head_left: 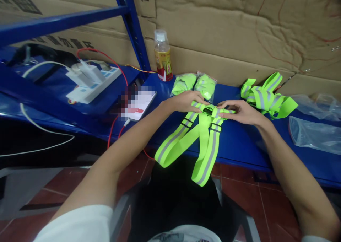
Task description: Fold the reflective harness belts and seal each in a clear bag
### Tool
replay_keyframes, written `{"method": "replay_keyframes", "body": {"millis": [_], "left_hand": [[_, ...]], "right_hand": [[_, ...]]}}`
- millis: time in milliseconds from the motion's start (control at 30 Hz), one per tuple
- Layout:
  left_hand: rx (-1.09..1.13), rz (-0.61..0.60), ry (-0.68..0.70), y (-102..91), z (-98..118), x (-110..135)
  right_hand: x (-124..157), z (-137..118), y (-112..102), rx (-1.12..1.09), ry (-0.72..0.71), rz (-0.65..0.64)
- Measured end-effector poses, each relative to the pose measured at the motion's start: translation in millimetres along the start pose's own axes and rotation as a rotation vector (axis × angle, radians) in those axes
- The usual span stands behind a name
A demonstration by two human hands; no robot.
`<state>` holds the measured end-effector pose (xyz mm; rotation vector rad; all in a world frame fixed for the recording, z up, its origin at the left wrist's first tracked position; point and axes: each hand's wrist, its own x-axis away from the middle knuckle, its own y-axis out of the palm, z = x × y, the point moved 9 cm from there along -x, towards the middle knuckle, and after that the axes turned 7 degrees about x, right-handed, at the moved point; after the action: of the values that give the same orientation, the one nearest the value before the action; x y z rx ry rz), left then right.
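Observation:
A neon-yellow reflective strap vest with grey stripes lies on the blue shelf, its loops hanging over the front edge. My left hand presses on its top end with fingers together. My right hand pinches the same top part from the right, fingertips nearly meeting the left hand's. A second bundled strap vest lies just behind my right hand.
Two bagged folded vests sit behind my hands, beside a drink bottle. A phone, a power strip with chargers and cables lie at left. Clear plastic bags are at right. Cardboard lines the back wall.

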<state>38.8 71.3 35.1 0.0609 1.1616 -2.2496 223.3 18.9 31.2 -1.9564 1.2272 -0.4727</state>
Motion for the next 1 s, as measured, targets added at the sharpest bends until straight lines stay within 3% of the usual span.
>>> {"method": "replay_keyframes", "body": {"millis": [167,267,333,400,500,600,733,833,1000], "left_hand": [[0.196,-0.105,-0.001,-1.5,-1.5,1.2],[0.260,-0.142,-0.045,-3.4,-8.6,2.6],[0.239,-0.092,-0.100,-7.5,-17.1,2.8],[0.195,-0.006,-0.136,-12.9,-23.4,2.5],[0.061,0.116,-0.104,-20.1,-20.9,1.0],[-0.079,0.153,-0.055,-20.6,-11.4,-0.8],[-0.113,0.198,-0.046,-18.9,-8.4,-2.2],[0.062,0.198,-0.097,-14.4,-21.6,-2.5],[0.441,0.022,-0.266,-6.1,-39.0,4.9]], "right_hand": [[-3.4,8.2,0.5,0.122,0.040,0.105],[-5.8,12.9,7.5,0.246,0.086,0.078],[-6.3,7.5,10.4,0.301,0.062,0.081],[-4.5,-5.5,7.2,0.364,0.000,0.161],[1.9,-25.0,1.7,0.487,-0.055,0.273],[3.9,-28.6,4.3,0.481,-0.035,0.200],[2.6,-18.6,2.1,0.252,-0.006,0.142],[0.6,-13.7,1.6,0.190,-0.001,0.156],[1.7,-31.1,7.6,0.342,-0.085,0.189]]}}
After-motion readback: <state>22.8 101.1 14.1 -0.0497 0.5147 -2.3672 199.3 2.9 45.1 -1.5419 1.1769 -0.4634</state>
